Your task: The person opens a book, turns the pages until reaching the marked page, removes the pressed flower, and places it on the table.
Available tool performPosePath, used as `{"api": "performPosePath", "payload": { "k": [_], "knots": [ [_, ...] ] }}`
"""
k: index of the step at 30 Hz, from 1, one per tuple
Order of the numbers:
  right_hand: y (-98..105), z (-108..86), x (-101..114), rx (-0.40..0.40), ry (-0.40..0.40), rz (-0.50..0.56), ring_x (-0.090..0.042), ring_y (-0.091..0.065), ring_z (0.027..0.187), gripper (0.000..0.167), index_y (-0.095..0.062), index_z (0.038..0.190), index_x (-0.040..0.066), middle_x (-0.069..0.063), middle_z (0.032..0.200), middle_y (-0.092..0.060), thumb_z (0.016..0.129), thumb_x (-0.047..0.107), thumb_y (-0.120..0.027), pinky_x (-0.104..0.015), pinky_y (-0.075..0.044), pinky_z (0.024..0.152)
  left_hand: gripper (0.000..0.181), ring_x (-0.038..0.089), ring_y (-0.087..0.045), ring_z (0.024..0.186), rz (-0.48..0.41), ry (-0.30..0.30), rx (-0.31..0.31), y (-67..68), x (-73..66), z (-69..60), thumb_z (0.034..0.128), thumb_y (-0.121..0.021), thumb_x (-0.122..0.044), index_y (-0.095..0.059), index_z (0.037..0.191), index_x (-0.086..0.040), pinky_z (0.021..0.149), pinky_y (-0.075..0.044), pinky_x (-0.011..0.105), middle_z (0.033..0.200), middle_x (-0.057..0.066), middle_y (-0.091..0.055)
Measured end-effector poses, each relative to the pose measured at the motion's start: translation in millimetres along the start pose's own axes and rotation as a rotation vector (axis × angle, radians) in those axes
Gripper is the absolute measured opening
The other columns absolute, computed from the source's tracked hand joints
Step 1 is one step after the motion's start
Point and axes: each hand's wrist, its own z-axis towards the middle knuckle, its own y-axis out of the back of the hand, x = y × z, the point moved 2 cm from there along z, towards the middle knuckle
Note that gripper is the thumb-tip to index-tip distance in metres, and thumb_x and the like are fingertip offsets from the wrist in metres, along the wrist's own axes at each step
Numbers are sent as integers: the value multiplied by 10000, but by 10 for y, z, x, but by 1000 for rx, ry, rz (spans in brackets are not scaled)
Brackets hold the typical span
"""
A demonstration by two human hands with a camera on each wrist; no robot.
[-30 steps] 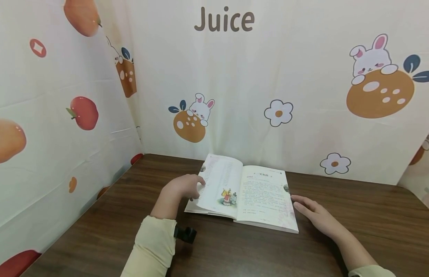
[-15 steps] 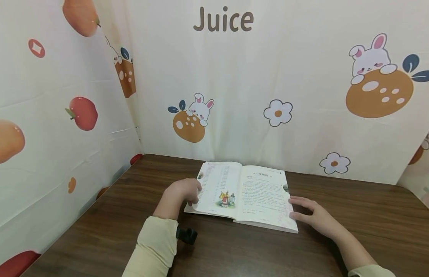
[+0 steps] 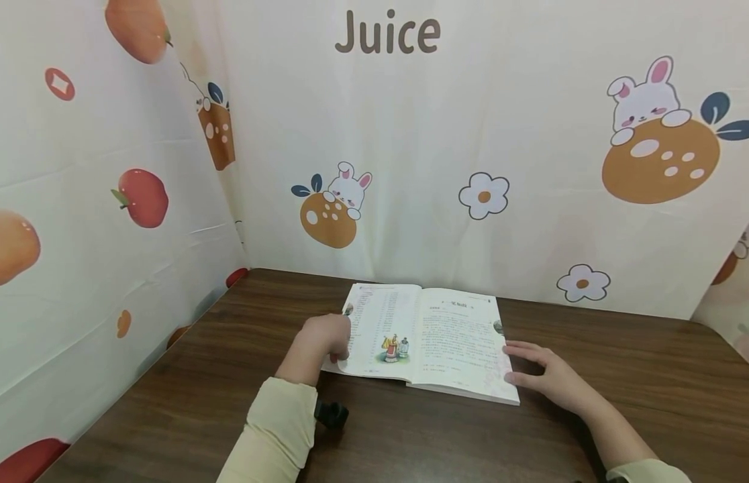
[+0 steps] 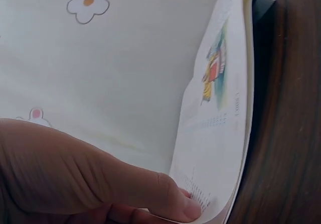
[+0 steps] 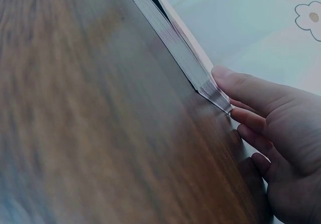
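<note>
An open book (image 3: pixel 462 335) lies on the table, with printed text on both pages and a small coloured drawing of figures low on the left page. My left hand (image 3: pixel 327 334) is at the left page's outer edge, fingers bent; the left wrist view has its thumb (image 4: pixel 173 201) on the page, while the other fingers are mostly hidden. At the opposite edge, my right hand (image 3: pixel 552 376) rests with relaxed fingers against the book. Its thumb (image 5: pixel 241 86) lies on the corner in the right wrist view, other fingers beside the page block.
The dark wood table (image 3: pixel 423 443) extends around the book. Behind stands a pale printed curtain (image 3: pixel 411 121) with fruit, rabbits and flowers; another printed sheet (image 3: pixel 78 268) hangs at the left. A black wrist device (image 3: pixel 332 414) sits by the left sleeve.
The left page, raised and curved a second ago, has come down flatter with my left hand. My right hand's fingers have spread and shifted slightly onto the right page's edge.
</note>
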Motion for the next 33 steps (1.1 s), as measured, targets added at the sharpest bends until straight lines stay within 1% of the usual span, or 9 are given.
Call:
{"api": "performPosePath", "payload": {
  "k": [3,7,10,13,16,18,21,26,33],
  "knots": [
    [-4,4,-3,0,-5,-1,-450,-297,1254,546,-584,1246,96,-191,1363,-423,786,358,-718,-646,-253,909,141,192,-497,662,64,20,-53,-17,-62,13,790,-667,-187,-638,715,-71,595,-403,334,722,50,-604],
    [0,4,8,4,-4,-5,-449,-296,1252,548,-584,1247,98,-188,1363,-426,784,356,-720,-645,-252,908,279,266,-432,956,151,16,-167,-44,-191,40,770,-679,-294,-662,927,-65,796,-388,404,1037,117,-536],
    [9,0,20,4,-3,-9,-450,-297,1249,552,-583,1246,94,-189,1361,-428,781,358,-722,-647,-254,904,471,287,-361,1153,182,-77,-279,-54,-338,44,761,-690,-300,-598,1163,-72,928,-330,429,1257,135,-439],
    [15,2,20,3,1,-12,-455,-296,1245,557,-582,1246,88,-192,1360,-428,781,361,-721,-652,-252,897,601,258,-319,1280,147,-258,-347,-73,-535,44,811,-643,-244,-438,1357,-98,993,-315,421,1393,102,-370],
    [11,3,5,0,4,-12,-450,-297,1251,562,-582,1246,89,-187,1359,-431,781,374,-718,-650,-249,906,591,204,-294,1330,81,-411,-309,-122,-718,28,876,-557,-219,-353,1417,-99,1033,-292,375,1458,46,-327],
    [8,4,-6,-2,7,-8,-450,-294,1255,563,-581,1246,89,-187,1359,-431,782,377,-716,-648,-245,910,584,177,-293,1335,55,-451,-257,-168,-803,16,904,-527,-243,-325,1433,-99,1043,-279,333,1468,25,-321],
    [2,-6,-20,-2,4,0,-447,-292,1260,565,-582,1244,88,-186,1360,-430,781,383,-716,-645,-243,917,600,167,-320,1319,53,-440,-197,-230,-872,6,913,-541,-345,-339,1430,-118,1036,-286,311,1454,12,-346],
    [1,-7,-13,2,-5,2,-450,-288,1258,579,-579,1248,85,-189,1363,-426,780,398,-713,-652,-242,912,584,183,-374,1272,67,-413,-179,-297,-896,18,902,-535,-451,-385,1411,-207,982,-353,337,1401,16,-406],
    [7,6,-21,6,-29,2,-445,-268,1269,592,-566,1265,99,-179,1375,-418,782,412,-706,-660,-228,914,537,253,-334,1299,87,-376,-117,-363,-986,-7,873,-481,-572,-396,1379,-414,956,-374,421,1446,92,-338]
  ]
}}
